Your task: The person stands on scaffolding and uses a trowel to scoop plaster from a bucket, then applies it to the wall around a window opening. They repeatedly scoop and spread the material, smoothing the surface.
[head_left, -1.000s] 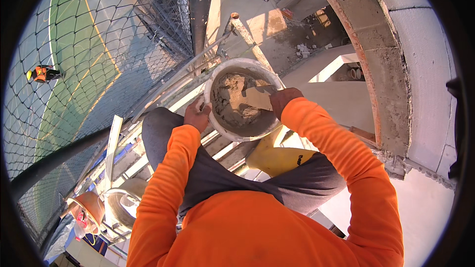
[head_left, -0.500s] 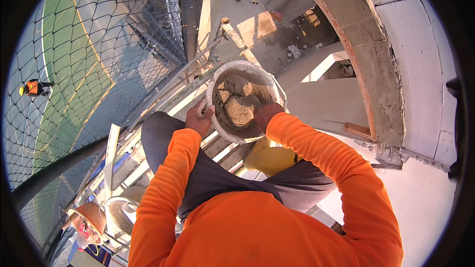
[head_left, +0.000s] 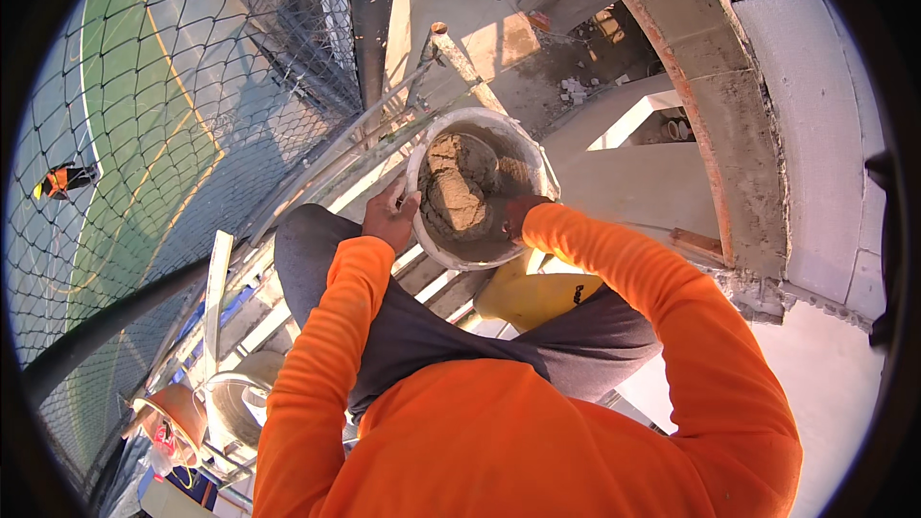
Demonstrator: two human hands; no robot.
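A pale, mortar-smeared bucket (head_left: 530, 149) stands in front of my knees, tilted a little toward me. Inside it lies grey-brown mortar (head_left: 456, 194), part wet and dark, part in a lighter sandy lump. My left hand (head_left: 390, 215) grips the left rim, thumb on the edge and fingers along the outer wall. Closed, my right hand (head_left: 524, 215) reaches over the right rim into the bucket, beside the mortar. Its fingertips, and whatever they hold, are hidden. Below the bucket shows a yellow boot (head_left: 528, 299), between my bent legs.
Scaffold planks and rails run under me, with a rusty pipe post (head_left: 465, 62) ahead. Chain-link netting (head_left: 221, 67) hangs at left, above a court where a person (head_left: 65, 180) stands. An orange bucket (head_left: 177, 417) sits lower left. A curved concrete edge (head_left: 715, 105) rises at right.
The sandy lump has shifted up and left and changed shape in the bucket. My right hand has moved slightly right; my left hand keeps the rim.
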